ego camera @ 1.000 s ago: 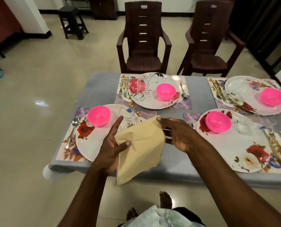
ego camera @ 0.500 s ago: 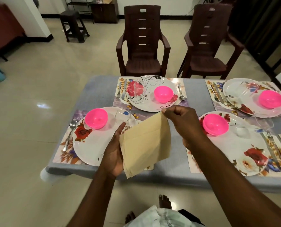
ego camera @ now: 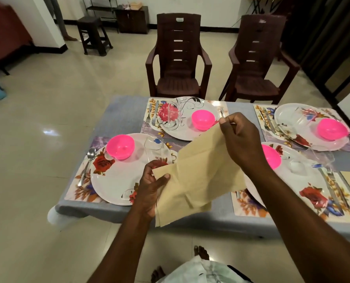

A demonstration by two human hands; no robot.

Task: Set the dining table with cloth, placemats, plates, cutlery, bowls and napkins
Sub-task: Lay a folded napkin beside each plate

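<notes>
While held up over the near edge of the table (ego camera: pixel 117 111), beige napkin (ego camera: pixel 196 176) stretched slantwise between both hands. Left hand (ego camera: pixel 149 190) low, thumb clamped over the napkin's lower left corner, fingers curled behind the cloth. Right hand (ego camera: pixel 239 139) higher and farther out, fingertips pinching the napkin's top corner. Loose folded tail hanging below the left hand, past the table's edge. Just left of the left hand: flowered plate (ego camera: pixel 117 180) with pink bowl (ego camera: pixel 120 146) and clear glass (ego camera: pixel 154 142) on it, spoon (ego camera: pixel 87 166) beside its far rim on a placemat (ego camera: pixel 76 190). Beyond the right hand: second plate (ego camera: pixel 182 127) carrying another pink bowl (ego camera: pixel 202 119). Under and right of the right forearm: third plate (ego camera: pixel 292 180) with a pink bowl (ego camera: pixel 272 156) partly hidden by the wrist, knife and fork (ego camera: pixel 333 186) alongside. Farther right: fourth plate (ego camera: pixel 292 123), pink bowl (ego camera: pixel 332 129). Grey cloth covering the table throughout.
</notes>
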